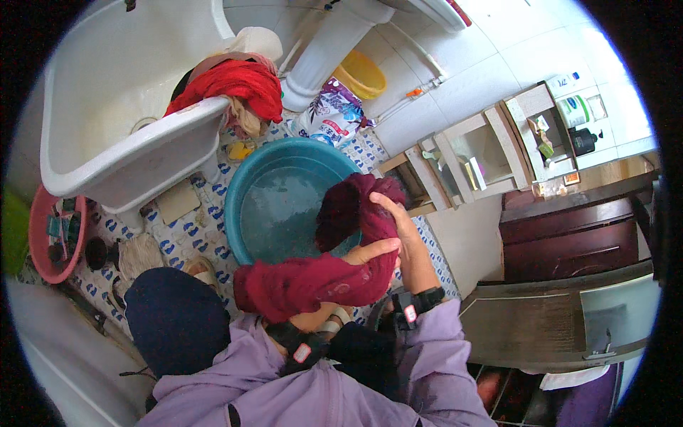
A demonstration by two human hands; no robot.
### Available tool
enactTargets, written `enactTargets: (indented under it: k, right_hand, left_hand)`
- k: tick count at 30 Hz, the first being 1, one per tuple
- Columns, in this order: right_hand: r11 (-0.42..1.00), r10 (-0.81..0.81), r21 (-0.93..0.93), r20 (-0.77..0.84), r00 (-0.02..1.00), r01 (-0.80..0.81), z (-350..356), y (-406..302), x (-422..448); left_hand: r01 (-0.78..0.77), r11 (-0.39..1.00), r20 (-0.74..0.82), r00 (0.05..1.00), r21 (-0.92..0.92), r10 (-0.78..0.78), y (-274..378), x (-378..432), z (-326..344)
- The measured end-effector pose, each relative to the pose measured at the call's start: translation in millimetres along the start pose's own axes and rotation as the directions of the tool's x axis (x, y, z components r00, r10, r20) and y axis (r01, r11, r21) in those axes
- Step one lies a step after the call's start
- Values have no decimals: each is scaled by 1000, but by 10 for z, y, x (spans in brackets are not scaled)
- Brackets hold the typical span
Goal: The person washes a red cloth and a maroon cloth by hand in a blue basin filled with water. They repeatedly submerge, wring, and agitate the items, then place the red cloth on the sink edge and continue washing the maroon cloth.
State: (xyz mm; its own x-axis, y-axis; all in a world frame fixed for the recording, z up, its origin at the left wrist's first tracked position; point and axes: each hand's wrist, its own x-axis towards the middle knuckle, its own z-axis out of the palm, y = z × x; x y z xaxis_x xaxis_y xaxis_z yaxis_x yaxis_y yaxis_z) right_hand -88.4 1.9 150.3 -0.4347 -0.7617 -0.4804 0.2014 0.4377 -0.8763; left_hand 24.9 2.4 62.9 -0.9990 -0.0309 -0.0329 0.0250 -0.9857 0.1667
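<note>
Both hands hold a wet-looking dark red cloth (pixel 331 280), bunched and draped over the near right rim of a teal plastic basin (pixel 237 176). The basin holds cloudy water. My left hand (pixel 365 253) lies under and around the lower fold, its thumb on top and its other fingers mostly hidden by the cloth. My right hand (pixel 408 235) grips the bunched part on the right, fingers over its upper side. A darker end of the cloth hangs inside the basin, above or touching the water; which one is unclear.
A white bathtub (pixel 133 144) at upper left has red and beige clothes (pixel 229 80) over its rim. Behind the basin stand a detergent bag (pixel 333 120), a yellow basin (pixel 363 74) and a sink pedestal (pixel 320 53). Shelves (pixel 496 139) are at right, a pink basin (pixel 40 261) at far left.
</note>
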Motion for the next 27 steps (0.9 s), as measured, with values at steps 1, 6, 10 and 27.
enactTargets:
  k: [1,6,10,27]
  right_hand:
    - [993,-42,-111,79,996,50,-7,-38,26]
    - [781,-89,-561,333,939,273,-34,-59,236]
    - [479,-112,-790,379,919,384,-34,59,405]
    - [-118,-262,-986,143,955,115,307,548,472]
  left_hand:
    - [7,1000,-20,1000,19,-7,-25,14,-6]
    - [-19,963,-250,964,269,89,-124,122,-97]
    - [-87,914,-370,896,397,246,-204,213,-201]
    - [-305,755,-159,867,581,472,-390,377,-895]
